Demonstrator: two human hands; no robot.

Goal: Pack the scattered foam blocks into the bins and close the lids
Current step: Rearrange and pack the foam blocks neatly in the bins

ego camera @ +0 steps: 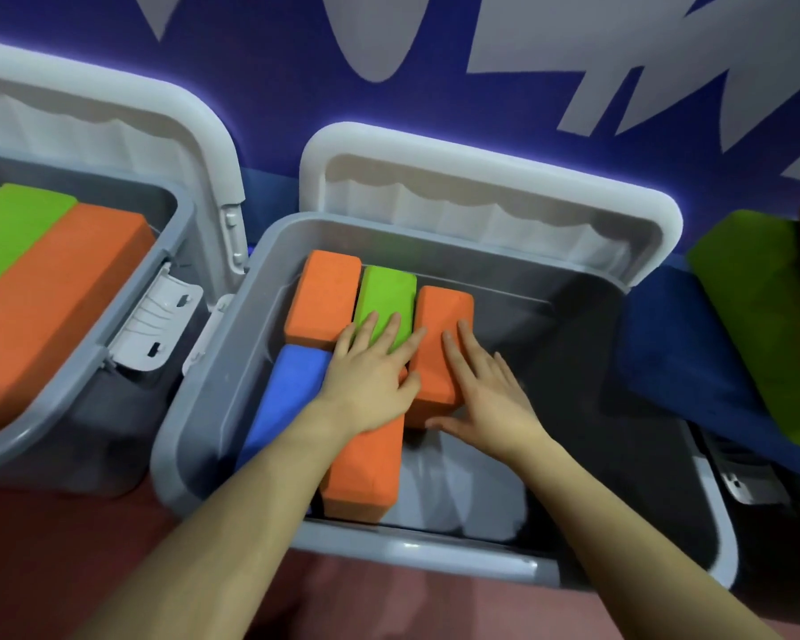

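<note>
In the middle grey bin (213,408), lid (490,196) raised at twelve o'clock, the left hand (370,385) lies flat, fingers straight, on the green foam block (386,300); the right hand (490,399), relaxed, presses the orange foam block (439,344) at its three o'clock.

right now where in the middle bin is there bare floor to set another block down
The bare patch is the right half of the middle bin, between the orange block under the right hand and the right wall, running to the near wall. The left half is crowded: orange, green, blue and a long orange block lie packed there, the left hand on them.
</note>
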